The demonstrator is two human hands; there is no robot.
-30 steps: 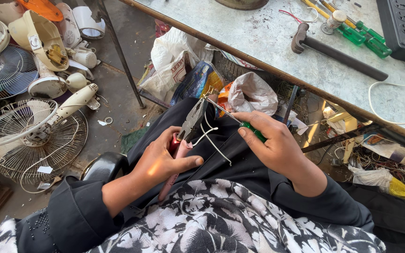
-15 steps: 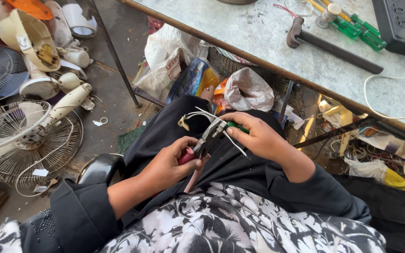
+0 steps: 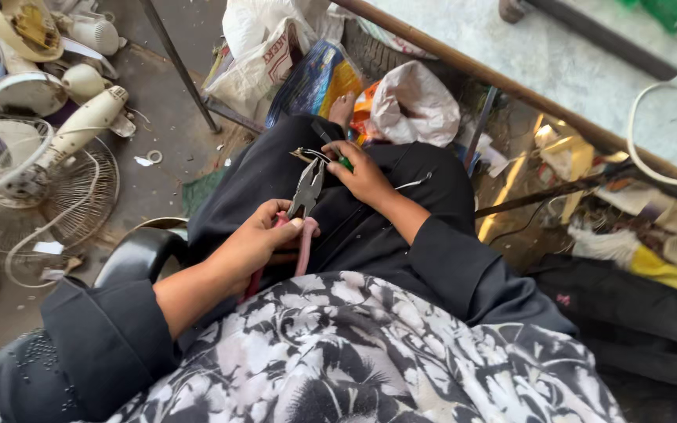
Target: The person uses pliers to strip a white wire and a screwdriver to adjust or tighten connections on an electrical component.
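A pair of steel combination pliers with worn pink rubber-sleeved handles (image 3: pixel 305 205) stands tilted over the lap, dark grey head up and away, handles down toward the body. The jaws sit slightly parted at the tip, right by a small bundle of thin whitish wires with a brass-coloured end (image 3: pixel 311 154), which pokes out leftward from the fingers that pinch it. A short green-sleeved piece (image 3: pixel 345 164) shows in that same pinch (too covered to tell its shape). One loose pale wire strand (image 3: pixel 413 183) trails off to the right across the black cloth
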